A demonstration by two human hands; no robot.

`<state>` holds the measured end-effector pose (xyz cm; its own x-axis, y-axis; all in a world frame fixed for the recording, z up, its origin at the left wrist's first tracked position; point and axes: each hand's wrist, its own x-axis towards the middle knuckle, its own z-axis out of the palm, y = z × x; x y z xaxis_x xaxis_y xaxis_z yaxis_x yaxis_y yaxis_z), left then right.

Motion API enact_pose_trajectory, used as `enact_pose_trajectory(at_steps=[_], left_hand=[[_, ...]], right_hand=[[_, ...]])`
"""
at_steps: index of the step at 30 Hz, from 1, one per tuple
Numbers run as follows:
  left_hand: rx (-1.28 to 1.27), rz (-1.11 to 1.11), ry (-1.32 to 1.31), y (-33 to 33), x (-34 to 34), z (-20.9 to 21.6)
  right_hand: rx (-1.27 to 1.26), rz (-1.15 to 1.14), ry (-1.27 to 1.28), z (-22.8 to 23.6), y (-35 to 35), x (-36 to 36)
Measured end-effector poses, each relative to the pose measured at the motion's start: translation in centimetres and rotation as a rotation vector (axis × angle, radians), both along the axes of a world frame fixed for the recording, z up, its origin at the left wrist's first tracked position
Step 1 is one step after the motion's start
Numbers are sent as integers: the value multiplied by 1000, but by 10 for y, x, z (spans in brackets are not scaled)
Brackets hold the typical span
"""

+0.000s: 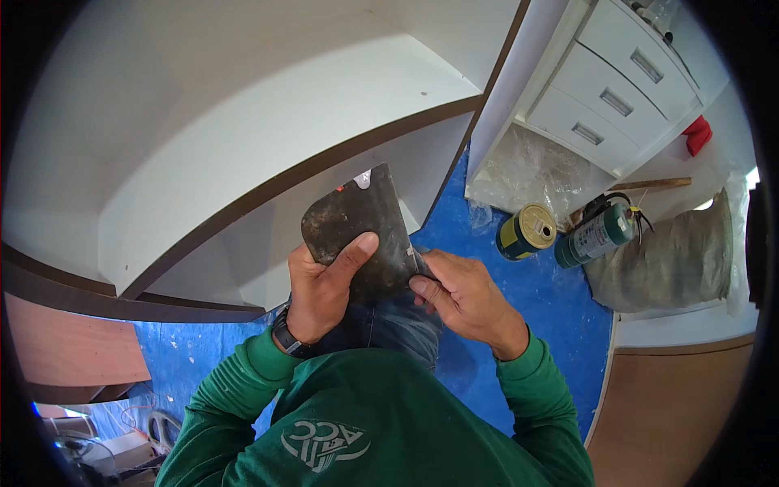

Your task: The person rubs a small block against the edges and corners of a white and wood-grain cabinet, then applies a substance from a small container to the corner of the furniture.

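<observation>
In front of my chest I hold a flat dark grey plate [369, 215], scuffed and stained, with one rounded corner and a straight right edge. A whitish patch and a small red spot show at its top. My left hand [324, 288] grips its lower left side, the thumb lying across its face and the fingers behind it. At the plate's right edge my right hand [462, 296] is closed, thumb against fingers, around a thin dark piece [422, 264]. Whether that piece is separate from the plate I cannot tell.
A white shelf unit [284, 134] with brown edging stands ahead and left. To the right are a yellow-topped can [535, 227], a green cylinder [596, 235], a greyish sack [673, 260] and white drawers [617, 101]. Blue sheeting [519, 300] covers the floor.
</observation>
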<state>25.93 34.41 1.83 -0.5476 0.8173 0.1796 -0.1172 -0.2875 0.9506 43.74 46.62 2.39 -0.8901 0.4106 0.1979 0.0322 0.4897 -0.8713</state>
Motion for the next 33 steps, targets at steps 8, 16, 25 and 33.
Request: enact_pose_trajectory(at_steps=[8,16,25,33], left_hand=[[-1,9,81,1,-2,-4],[74,124,-402,10,6,-1],[-34,31,-546,10,14,-11],[0,91,-517,8,8,-3]], right_hand=[[-10,29,-99,-1,8,3],[-979,-145,342,-22,2,-3],[-961,-256,621,-33,-13,-22],[-814,-160,558,-43,-8,-3]])
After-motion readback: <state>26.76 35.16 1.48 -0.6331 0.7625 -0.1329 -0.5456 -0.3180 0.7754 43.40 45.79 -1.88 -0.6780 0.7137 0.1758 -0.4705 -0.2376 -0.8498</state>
